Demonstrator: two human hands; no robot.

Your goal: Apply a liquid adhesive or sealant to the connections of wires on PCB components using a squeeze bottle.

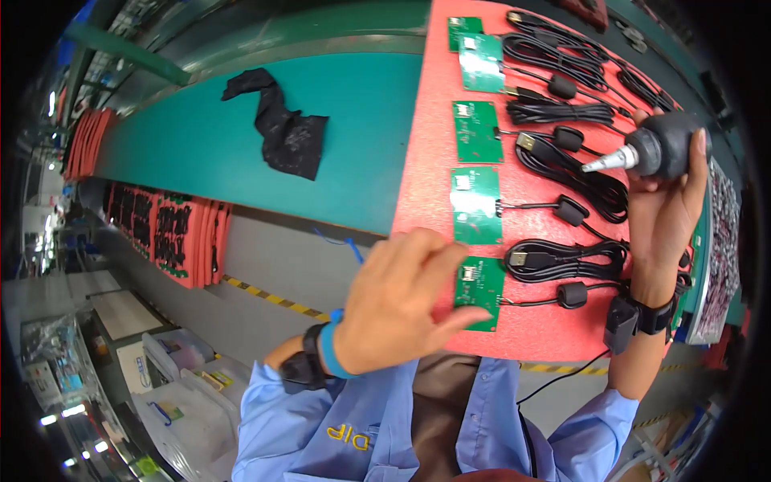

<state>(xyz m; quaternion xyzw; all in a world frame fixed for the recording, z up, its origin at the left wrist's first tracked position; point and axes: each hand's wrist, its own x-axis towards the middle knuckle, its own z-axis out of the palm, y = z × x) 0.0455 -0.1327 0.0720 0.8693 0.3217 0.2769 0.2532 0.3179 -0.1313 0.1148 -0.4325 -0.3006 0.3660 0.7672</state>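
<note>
My right hand (663, 210) is wrapped round a dark, rounded squeeze bottle (673, 145). Its pale tapered nozzle (610, 160) points left, above the coiled cables. My left hand (393, 301) hovers at the nearest green circuit board (479, 291), thumb and index finger apart over its left part. Whether the fingertips touch that board I cannot tell. Beyond it, more green boards (477, 205) lie in a column on a red foam sheet (430, 153). Black USB cables (570, 261), coiled and fitted with dark ferrite blocks (572, 295), run from the boards to the right.
A crumpled black cloth (291, 136) lies on the green tabletop (361, 120) to the left. Stacked red sheets bearing dark parts (173, 237) stand lower left, near clear plastic bins (189, 418). A tray of small parts (721, 249) borders the right side.
</note>
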